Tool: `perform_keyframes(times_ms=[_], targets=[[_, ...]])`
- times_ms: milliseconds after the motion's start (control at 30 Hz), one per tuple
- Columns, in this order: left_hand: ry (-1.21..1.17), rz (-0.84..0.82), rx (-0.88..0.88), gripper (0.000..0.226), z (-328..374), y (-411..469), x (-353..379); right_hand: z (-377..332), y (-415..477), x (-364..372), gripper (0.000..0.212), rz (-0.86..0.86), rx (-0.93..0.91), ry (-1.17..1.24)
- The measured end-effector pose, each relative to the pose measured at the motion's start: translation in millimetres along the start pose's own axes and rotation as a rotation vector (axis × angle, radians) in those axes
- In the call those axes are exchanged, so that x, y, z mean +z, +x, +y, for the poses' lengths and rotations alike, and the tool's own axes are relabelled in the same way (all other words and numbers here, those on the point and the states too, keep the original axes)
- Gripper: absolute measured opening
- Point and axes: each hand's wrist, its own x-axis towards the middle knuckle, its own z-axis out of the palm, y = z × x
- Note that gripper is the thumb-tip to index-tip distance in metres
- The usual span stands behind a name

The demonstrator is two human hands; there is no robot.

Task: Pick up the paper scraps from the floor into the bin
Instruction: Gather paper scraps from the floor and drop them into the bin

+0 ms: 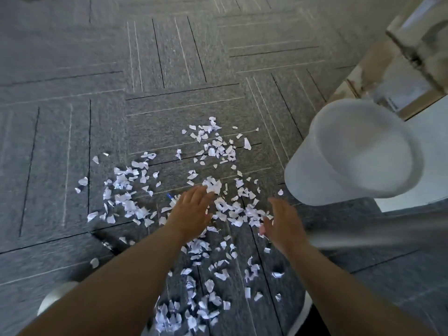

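Note:
Several white paper scraps (219, 151) lie scattered over the grey carpet, in a band from the upper middle down to the bottom edge. My left hand (191, 210) reaches out flat, fingers straight, just over scraps near the pile's centre. My right hand (282, 223) is held edge-on with straight fingers, a little to the right, beside more scraps. Neither hand holds anything. A white round bin (322, 183) stands upright to the right of the scraps, its opening facing up.
A dark pen (109, 243) lies on the carpet left of my left forearm, and a blue-tipped pen (171, 198) pokes out by my left fingers. Pale furniture (412, 44) stands at the upper right. A white shoe tip (57, 297) shows at lower left.

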Motion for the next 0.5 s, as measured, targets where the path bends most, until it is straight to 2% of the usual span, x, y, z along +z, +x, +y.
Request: perform_keyframes(times_ms=[267, 400, 500], targets=[[0.046, -0.153, -0.054, 0.076, -20.1, 34.7, 103.9, 30.2, 37.4, 103.6, 0.081, -0.084, 0.038, -0.117], [0.065, -0.102, -0.005, 0.078, -28.1, 81.9, 116.4, 31.0, 67.0, 140.2, 0.097, -0.052, -0.004, -0.247], [0.130, -0.091, 0.050, 0.084, -34.0, 121.2, 119.3, 30.6, 94.6, 158.8, 0.102, -0.033, 0.048, -0.289]])
